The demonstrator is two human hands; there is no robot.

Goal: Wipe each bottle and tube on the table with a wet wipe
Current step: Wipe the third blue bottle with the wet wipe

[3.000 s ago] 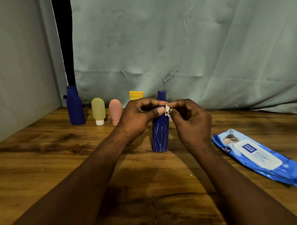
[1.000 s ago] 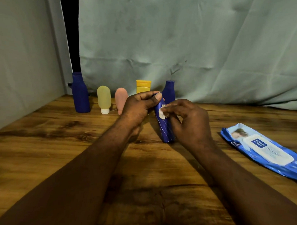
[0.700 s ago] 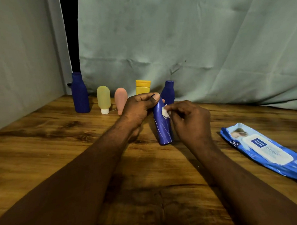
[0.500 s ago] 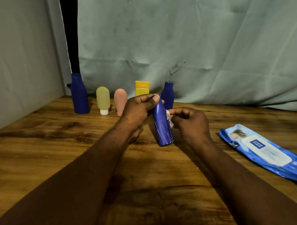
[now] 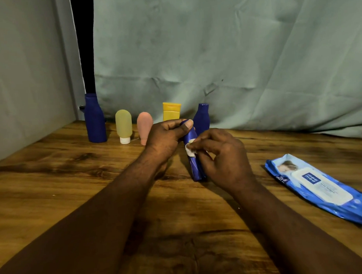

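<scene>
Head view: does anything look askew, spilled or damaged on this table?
Nothing odd. The blue bottle tilts only because the left hand grips its top while the right hand presses a wet wipe on it. The five containers behind stand upright; no spill visible.

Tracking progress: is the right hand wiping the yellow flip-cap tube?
No, the right hand presses the white wet wipe on the blue plastic bottle gripped by the left hand.

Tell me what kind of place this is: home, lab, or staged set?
Probably a staged recording corner, not a lived-in room. A wrinkled cloth backdrop hangs behind the wooden table, a row of bottles and tubes stands in front of it, and a wipe pack lies at the right.
</scene>
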